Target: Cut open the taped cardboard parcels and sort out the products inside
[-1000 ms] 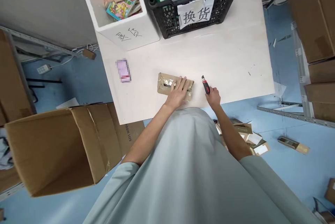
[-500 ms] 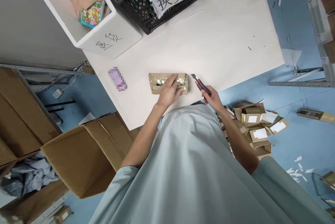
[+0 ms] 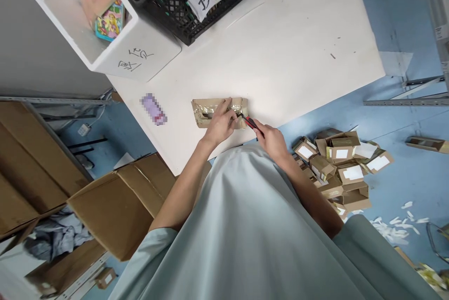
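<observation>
A small brown cardboard box (image 3: 201,107) with shiny clear tape lies on the white table near its front edge, a dark slit along its top. My left hand (image 3: 220,124) holds the box from above, index finger stretched across the top and the other fingers bent over the tape. In my right hand (image 3: 273,141) is a red and black utility knife (image 3: 253,124), gripped by the handle. Its tip meets the tape at the box's right part, close to my left fingertips; the blade's end is hard to make out.
A pixelated purple item (image 3: 153,108) lies left of the box. Behind stand a white bin (image 3: 140,52) with packets and a black plastic basket (image 3: 185,28) with a paper sign. A large open carton (image 3: 108,215) stands at left; opened small boxes (image 3: 342,169) pile on the floor at right.
My right hand has brought the knife leftward from beside the box onto its taped top. The fingers of my left hand have bent more. The view has shifted slightly.
</observation>
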### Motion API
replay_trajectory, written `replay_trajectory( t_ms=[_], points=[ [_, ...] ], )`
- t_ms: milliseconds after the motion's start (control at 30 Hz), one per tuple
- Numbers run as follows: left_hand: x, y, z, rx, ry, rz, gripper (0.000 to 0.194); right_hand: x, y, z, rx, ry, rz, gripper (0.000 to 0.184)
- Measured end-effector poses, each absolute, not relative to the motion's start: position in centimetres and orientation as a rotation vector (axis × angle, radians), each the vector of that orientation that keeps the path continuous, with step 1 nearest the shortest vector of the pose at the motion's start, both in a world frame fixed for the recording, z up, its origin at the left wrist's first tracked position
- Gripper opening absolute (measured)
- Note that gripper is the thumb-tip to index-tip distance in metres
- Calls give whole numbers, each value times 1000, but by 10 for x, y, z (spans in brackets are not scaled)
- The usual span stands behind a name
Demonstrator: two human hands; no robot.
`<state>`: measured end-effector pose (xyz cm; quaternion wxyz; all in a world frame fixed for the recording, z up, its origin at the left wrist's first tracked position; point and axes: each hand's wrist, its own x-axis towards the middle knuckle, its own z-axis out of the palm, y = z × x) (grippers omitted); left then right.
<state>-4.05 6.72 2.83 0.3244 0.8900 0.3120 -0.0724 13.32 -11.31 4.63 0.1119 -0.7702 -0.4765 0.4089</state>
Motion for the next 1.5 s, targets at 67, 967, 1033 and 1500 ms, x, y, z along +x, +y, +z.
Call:
replay_trajectory(
  t_ms=[67, 967, 1033, 1500],
  points=[
    [-40, 68, 26, 2325, 813, -191, 14, 131, -105, 53, -2302, -1444, 1212, 56],
    [-45, 68, 30, 2258, 839, -226, 42, 140, -121, 49, -2216, -1196, 1146, 60],
    [-48, 61, 31, 2263, 825, -252, 33, 135, -111, 48, -2270, -1266, 1148, 60],
    [-33, 91, 11, 2381, 904, -198, 73, 134, -114, 58, -2342, -1326, 1130, 61]
  ],
)
